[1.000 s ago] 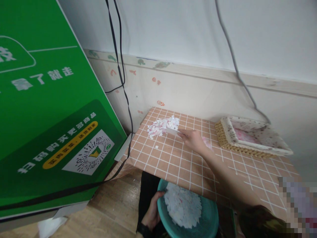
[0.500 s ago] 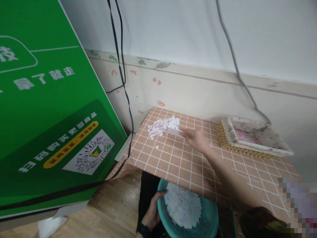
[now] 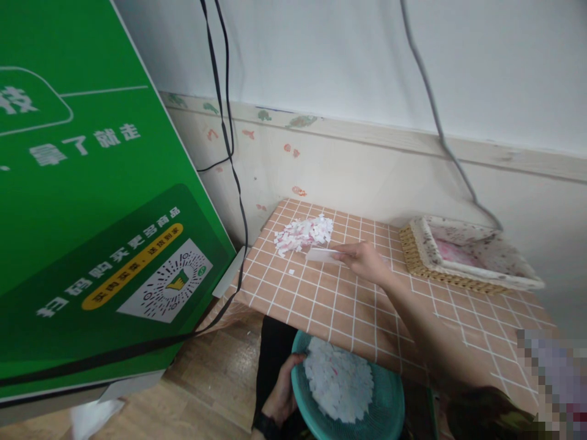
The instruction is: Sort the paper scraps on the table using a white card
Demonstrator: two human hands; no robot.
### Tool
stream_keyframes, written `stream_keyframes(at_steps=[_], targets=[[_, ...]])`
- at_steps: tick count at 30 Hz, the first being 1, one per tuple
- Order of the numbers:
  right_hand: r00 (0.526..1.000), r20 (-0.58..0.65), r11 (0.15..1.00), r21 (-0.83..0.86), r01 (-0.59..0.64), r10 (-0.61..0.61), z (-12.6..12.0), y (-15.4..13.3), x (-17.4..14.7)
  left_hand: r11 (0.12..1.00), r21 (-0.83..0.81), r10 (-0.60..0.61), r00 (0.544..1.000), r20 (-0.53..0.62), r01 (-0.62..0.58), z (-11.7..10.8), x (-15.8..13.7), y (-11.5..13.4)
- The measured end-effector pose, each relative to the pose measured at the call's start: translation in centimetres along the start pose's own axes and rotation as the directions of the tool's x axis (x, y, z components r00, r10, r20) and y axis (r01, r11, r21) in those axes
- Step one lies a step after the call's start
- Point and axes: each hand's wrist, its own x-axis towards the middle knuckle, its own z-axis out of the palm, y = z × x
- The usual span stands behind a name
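Over the table (image 3: 348,287) with its brown gridded cloth, my right hand (image 3: 364,261) pinches a flat white card (image 3: 322,255). The card's far end lies just in front of a pile of small white and pinkish paper scraps (image 3: 303,233). A single white scrap (image 3: 291,272) sits apart, nearer the front edge. Below that edge, my left hand (image 3: 285,386) grips the rim of a teal plastic basket (image 3: 389,397). Many white paper scraps (image 3: 339,382) fill the basket's middle. The left thumb shows on the rim; the other fingers are partly hidden behind it.
A lined wicker basket (image 3: 468,278) with something pink inside stands at the table's back right. On the left rises a large green panel (image 3: 92,183) with a printed code. A black cable (image 3: 238,201) hangs by the table's left corner, and a grey cable (image 3: 431,91) runs down the wall.
My right hand has drawn the white card slightly toward the table's front, away from the paper pile. My left hand and the teal basket have stayed in place.
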Motion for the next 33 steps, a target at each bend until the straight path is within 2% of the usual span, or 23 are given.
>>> stream_keyframes(at_steps=[3,10,15,24,33], targets=[[1.000,0.003,1.000,0.019,-0.003,0.003,0.2,-0.6,-0.2,1.000,-0.001,-0.005,1.000,-0.006,0.005,0.1,0.0,0.0],[0.997,-0.079,0.991,-0.131,0.008,-0.018,2.1,-0.2,1.1,1.000,0.002,0.001,1.000,-0.011,-0.001,0.4,-0.3,0.1],[0.994,-0.105,0.982,-0.186,-0.020,0.000,2.4,0.2,1.7,1.000,-0.004,0.011,1.000,0.005,-0.011,0.0,-0.1,0.0],[0.997,-0.070,0.987,-0.163,0.007,-0.018,2.4,-0.8,1.7,1.000,0.011,0.011,1.000,-0.028,-0.010,0.3,-0.4,0.2],[0.998,-0.040,0.990,-0.134,0.052,-0.058,2.8,-0.6,2.5,1.000,0.005,0.021,1.000,-0.003,-0.021,0.2,-0.4,0.1]])
